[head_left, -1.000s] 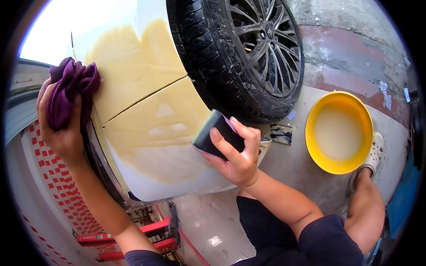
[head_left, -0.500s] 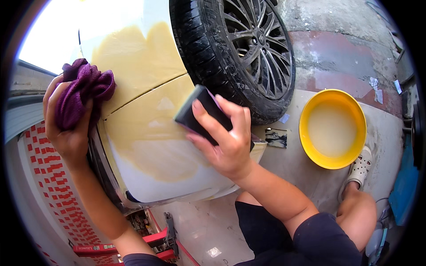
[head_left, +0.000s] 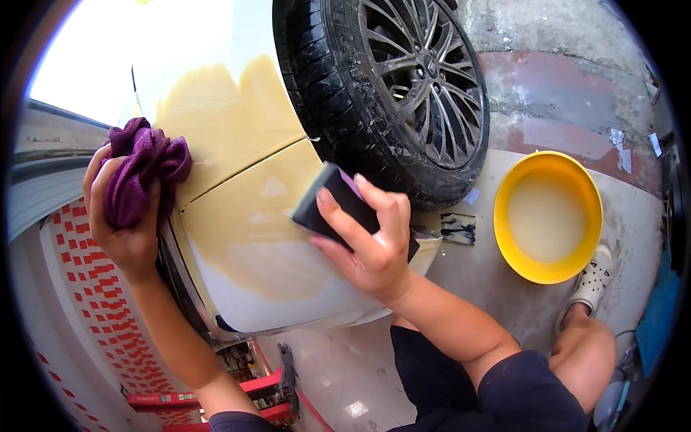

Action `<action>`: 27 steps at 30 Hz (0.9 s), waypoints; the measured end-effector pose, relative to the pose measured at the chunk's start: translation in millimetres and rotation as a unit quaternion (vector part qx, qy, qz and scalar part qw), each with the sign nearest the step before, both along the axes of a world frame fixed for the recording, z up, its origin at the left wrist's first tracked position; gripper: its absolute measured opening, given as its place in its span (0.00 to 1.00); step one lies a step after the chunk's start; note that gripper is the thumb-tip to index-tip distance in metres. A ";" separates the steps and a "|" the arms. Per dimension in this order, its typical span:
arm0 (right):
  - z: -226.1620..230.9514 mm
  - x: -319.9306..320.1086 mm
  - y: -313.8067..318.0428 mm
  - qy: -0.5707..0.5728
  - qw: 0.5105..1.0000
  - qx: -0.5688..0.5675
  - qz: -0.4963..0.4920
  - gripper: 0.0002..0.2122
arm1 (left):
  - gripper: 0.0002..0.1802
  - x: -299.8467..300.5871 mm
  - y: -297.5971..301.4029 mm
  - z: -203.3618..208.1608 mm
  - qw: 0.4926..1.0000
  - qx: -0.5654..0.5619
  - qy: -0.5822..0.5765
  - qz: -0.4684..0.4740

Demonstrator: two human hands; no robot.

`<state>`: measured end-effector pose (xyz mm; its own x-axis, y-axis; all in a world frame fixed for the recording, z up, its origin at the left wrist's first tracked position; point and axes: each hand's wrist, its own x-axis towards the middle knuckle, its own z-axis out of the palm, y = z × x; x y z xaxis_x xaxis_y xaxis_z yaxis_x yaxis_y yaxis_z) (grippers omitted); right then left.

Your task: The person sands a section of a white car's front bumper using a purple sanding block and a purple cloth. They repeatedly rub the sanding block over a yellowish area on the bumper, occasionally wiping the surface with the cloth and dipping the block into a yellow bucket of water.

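Note:
In my left hand [head_left: 124, 248] is a bunched purple cloth [head_left: 137, 180], gripped at the left edge of a car's bumper and fender area. The fingers of my right hand [head_left: 378, 252] are closed around a black sanding block [head_left: 344, 205] with a pale green face along its left side. That block is tilted over the body panel [head_left: 241, 252], close to the wheel; whether it touches the surface I cannot tell. The panel is white with yellowish sanded-looking patches, and a dark seam [head_left: 245, 169] crosses it.
A black tyre [head_left: 324, 86] with a dark spoked rim stands beyond the panel. To the right, a yellow bucket [head_left: 504, 245] holds cloudy liquid, near my foot in a pale clog [head_left: 594, 281]. A red metal frame [head_left: 252, 385] lies below the panel.
The whole view has shifted slightly, so the car and bucket appear a little lower and further right. My right hand and the block have moved slightly toward me. Both hands keep their holds.

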<state>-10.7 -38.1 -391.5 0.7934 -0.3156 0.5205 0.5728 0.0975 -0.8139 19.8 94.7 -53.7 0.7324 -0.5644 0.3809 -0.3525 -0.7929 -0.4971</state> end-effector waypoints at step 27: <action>-22.9 -3.6 -2.7 -0.005 1.000 -0.016 -0.001 0.32 | 0.25 -2.7 -2.7 -1.4 1.000 -0.019 0.006 0.010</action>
<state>-14.3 -40.8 -414.4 0.7879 -0.3001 0.5377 0.5803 0.0696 -0.8114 17.1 92.0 -55.1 0.7473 -0.5358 0.3931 -0.3426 -0.8175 -0.4630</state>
